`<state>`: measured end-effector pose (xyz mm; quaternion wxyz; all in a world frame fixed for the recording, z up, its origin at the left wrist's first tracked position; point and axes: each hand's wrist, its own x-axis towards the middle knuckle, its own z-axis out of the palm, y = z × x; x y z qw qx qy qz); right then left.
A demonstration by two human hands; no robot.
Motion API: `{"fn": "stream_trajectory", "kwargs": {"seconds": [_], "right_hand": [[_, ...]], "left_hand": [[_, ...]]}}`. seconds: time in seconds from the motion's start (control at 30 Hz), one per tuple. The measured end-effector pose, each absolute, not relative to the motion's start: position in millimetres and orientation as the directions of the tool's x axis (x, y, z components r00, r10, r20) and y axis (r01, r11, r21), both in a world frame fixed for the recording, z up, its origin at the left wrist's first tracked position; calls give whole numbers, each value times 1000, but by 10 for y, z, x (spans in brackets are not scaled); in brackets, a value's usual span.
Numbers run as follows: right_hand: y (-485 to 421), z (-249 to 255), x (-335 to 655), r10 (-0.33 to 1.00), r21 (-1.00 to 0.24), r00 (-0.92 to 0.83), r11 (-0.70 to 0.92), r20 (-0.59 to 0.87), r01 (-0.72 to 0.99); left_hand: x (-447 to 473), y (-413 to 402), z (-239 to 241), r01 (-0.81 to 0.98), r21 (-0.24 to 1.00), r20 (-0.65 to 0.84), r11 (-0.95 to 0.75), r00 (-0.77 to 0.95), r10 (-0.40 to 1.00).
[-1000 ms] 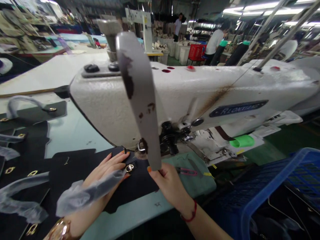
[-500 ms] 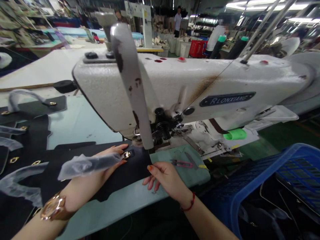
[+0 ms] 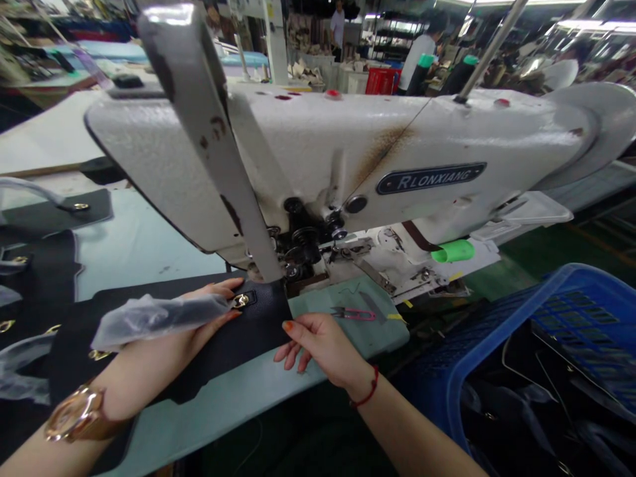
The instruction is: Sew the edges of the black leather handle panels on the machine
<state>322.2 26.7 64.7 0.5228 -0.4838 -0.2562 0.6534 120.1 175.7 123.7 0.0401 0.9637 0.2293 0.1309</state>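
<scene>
A black bag panel [image 3: 238,334] lies under the head of a white sewing machine [image 3: 348,165]. My left hand [image 3: 169,344] lies flat on the panel with fingers stretched out, beside a gold ring fitting [image 3: 242,301]. A handle wrapped in clear plastic [image 3: 149,318] crosses over that hand. My right hand [image 3: 318,344] pinches the panel's right edge close to the needle area, thumb on top.
Pink thread snips [image 3: 354,313] lie on the green machine bed right of my hand. A blue plastic crate [image 3: 541,344] with black pieces stands at the right. More black panels with gold fittings [image 3: 44,278] lie at the left. People stand far behind.
My right hand has dropped from the grey lever down to the panel's edge. The view has moved closer and lower; the left hand stays on the panel.
</scene>
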Motion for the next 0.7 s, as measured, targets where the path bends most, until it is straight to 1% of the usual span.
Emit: {"fn": "stream_trajectory", "kwargs": {"seconds": [0.07, 0.2, 0.27, 0.33, 0.4, 0.47, 0.57, 0.7], "right_hand": [[267, 649, 3221, 931, -839, 14, -323, -366, -439], [267, 641, 3222, 929, -842, 16, -329, -371, -426], [263, 618, 3217, 934, -859, 23, -318, -357, -401], [256, 578, 3205, 947, -903, 64, -278, -315, -327], [249, 532, 3187, 956, -949, 139, -223, -257, -222], [242, 496, 3172, 955, -971, 201, -190, -217, -142], [238, 482, 3164, 956, -978, 215, -181, -201, -107], [241, 503, 3169, 954, -975, 209, -196, -213, -103]], "left_hand": [[1220, 1751, 1266, 439, 130, 241, -889, 856, 458], [1284, 1724, 1326, 445, 73, 261, -893, 855, 448], [1299, 1716, 1331, 473, 101, 242, -875, 842, 483], [1298, 1716, 1316, 496, 158, 204, -854, 829, 520], [1291, 1722, 1292, 469, 206, 182, -859, 844, 505], [1291, 1728, 1279, 429, 219, 199, -876, 859, 471], [1317, 1732, 1308, 443, 223, 194, -868, 853, 485], [1366, 1734, 1381, 441, 242, 192, -864, 851, 488]]}}
